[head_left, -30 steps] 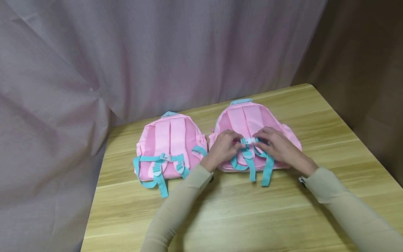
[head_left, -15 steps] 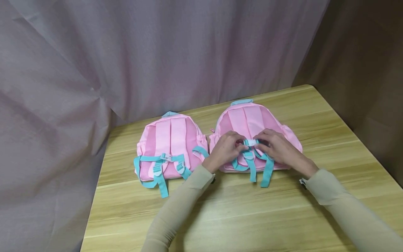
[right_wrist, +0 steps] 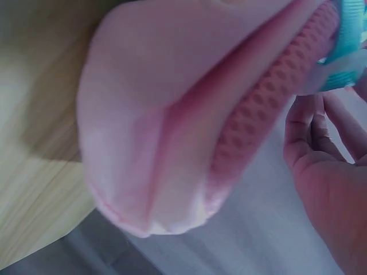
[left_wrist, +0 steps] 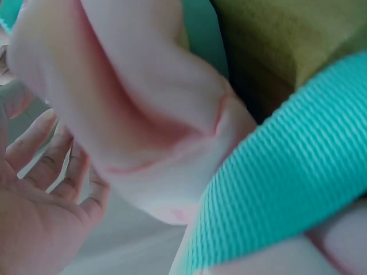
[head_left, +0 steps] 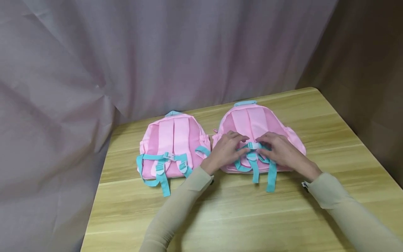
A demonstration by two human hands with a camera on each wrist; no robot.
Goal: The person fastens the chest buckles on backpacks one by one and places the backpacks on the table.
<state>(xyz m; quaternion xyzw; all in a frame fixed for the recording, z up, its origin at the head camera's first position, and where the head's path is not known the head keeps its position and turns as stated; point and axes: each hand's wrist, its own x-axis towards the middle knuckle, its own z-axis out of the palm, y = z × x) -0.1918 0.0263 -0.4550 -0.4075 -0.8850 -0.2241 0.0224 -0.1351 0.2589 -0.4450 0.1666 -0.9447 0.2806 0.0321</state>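
Observation:
Two pink backpacks lie with their strap sides up. Across the right backpack [head_left: 241,120] runs a turquoise strap with a white buckle [head_left: 254,145], its two halves together. My left hand [head_left: 224,151] hovers at the buckle's left side, fingers spread and relaxed, holding nothing. On the other side, my right hand [head_left: 281,149] is close to the buckle with thumb and fingers parted. The left wrist view shows the loose fingers [left_wrist: 49,163] beside the pink bag. In the right wrist view, slightly bent fingers [right_wrist: 307,129] are near a turquoise strap [right_wrist: 347,48].
The left backpack [head_left: 165,131] lies beside the right one, its own white buckle [head_left: 169,156] on a turquoise strap. Both rest on a wooden table [head_left: 239,217]. A grey curtain [head_left: 176,52] hangs behind the table.
Both hands gripped the buckle's ends earlier; their fingers have now parted from it. The buckle has settled lower onto the bag. The whole view has shifted slightly.

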